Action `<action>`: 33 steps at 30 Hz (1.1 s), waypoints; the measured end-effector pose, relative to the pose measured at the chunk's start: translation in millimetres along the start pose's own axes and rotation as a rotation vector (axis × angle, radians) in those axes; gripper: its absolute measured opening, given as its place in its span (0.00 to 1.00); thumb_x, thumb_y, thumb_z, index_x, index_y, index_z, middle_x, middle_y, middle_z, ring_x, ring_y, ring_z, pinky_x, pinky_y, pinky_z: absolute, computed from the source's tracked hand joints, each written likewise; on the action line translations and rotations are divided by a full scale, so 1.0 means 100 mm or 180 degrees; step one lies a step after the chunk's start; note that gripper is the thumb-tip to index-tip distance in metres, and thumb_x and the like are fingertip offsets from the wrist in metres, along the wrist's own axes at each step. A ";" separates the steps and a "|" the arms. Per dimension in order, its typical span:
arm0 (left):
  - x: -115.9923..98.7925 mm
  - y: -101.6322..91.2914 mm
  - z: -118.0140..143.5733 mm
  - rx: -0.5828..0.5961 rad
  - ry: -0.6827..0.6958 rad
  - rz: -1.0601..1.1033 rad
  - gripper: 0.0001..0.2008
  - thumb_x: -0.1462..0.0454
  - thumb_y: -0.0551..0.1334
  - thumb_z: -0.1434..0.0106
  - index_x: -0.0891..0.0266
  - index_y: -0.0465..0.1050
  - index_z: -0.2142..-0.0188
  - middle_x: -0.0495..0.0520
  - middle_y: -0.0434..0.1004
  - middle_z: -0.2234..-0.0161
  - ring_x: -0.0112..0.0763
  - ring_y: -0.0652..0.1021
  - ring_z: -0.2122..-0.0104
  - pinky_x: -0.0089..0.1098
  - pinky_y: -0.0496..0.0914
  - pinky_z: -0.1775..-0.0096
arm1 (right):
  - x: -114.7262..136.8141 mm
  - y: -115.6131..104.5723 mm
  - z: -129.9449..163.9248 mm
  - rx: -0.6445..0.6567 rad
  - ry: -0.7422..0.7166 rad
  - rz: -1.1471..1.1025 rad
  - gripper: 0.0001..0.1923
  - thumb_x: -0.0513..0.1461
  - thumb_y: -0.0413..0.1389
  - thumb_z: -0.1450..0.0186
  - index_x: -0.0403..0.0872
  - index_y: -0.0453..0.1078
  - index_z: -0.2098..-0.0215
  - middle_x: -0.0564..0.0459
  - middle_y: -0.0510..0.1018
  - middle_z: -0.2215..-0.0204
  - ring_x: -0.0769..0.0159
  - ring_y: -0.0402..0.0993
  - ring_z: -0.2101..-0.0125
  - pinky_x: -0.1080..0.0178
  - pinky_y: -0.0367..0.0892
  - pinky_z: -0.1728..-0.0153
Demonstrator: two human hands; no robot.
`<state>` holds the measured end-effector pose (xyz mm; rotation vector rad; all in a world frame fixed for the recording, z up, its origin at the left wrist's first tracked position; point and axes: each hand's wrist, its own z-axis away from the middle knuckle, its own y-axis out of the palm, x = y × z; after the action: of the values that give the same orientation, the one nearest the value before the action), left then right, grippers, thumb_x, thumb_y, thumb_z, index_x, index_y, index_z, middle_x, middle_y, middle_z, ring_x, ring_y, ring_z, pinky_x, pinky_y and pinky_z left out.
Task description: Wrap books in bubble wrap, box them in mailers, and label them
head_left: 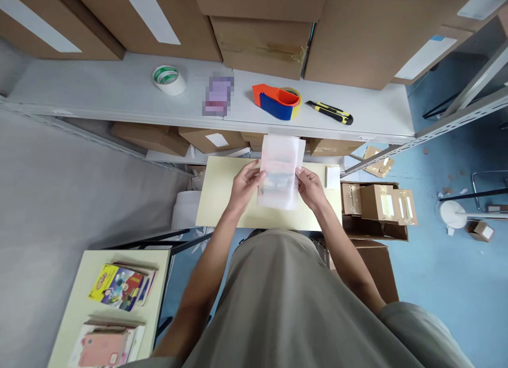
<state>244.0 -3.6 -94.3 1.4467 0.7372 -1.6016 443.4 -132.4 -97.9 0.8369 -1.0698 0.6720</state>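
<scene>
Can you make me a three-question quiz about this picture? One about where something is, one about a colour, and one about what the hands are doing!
1. Where is the roll of tape?
A. on the grey shelf
B. on the blue floor
C. on the small table with the books

2. What colours is the knife on the shelf?
A. red and white
B. yellow and black
C. all green

3. What are the two hands doing?
A. resting flat on the table
B. both holding a see-through bag
C. cutting a box

Answers:
1. A, the white roll with green print sits on the shelf, left of the orange and blue tape holder.
2. B, its handle shows yellow and black stripes.
3. B, the left hand and right hand grip the bag's two sides above the pale yellow table.
</scene>
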 end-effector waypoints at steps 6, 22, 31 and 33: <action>0.01 0.00 0.04 0.0299 -0.0449 0.0532 0.35 0.45 0.85 0.45 0.59 0.84 0.45 0.53 0.88 0.61 0.34 0.82 0.65 0.32 0.75 0.64 | -0.09 -0.02 -0.02 0.0210 0.0207 -0.0200 0.31 0.68 0.74 0.40 0.54 0.78 0.62 0.55 0.82 0.70 0.62 0.76 0.69 0.59 0.76 0.65; -0.11 0.25 0.28 -0.0158 0.0539 -0.0904 0.23 0.50 0.80 0.36 0.55 0.84 0.47 0.60 0.85 0.43 0.45 0.86 0.47 0.40 0.83 0.48 | -0.09 0.16 0.06 0.0099 0.0271 0.0030 0.30 0.65 0.77 0.43 0.52 0.86 0.59 0.55 0.87 0.64 0.64 0.81 0.63 0.61 0.81 0.61; 0.13 0.19 0.10 -0.0268 -0.0080 -0.0110 0.24 0.50 0.80 0.44 0.60 0.81 0.54 0.62 0.89 0.49 0.45 0.87 0.52 0.39 0.81 0.53 | -0.12 0.23 0.07 -0.0170 -0.0513 0.0686 0.26 0.60 0.72 0.33 0.53 0.87 0.48 0.44 0.87 0.42 0.53 0.85 0.47 0.53 0.84 0.49; 0.17 0.10 0.07 -0.0245 -0.0267 0.0091 0.26 0.50 0.80 0.46 0.60 0.81 0.53 0.62 0.90 0.48 0.45 0.87 0.51 0.38 0.81 0.53 | -0.15 0.15 0.03 -0.0495 -0.0572 0.0890 0.27 0.59 0.73 0.33 0.53 0.84 0.45 0.43 0.85 0.41 0.53 0.84 0.49 0.54 0.83 0.52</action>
<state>249.5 -17.7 -108.5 1.3214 0.7188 -1.5851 425.0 -128.5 -107.0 0.6270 -1.4002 0.7455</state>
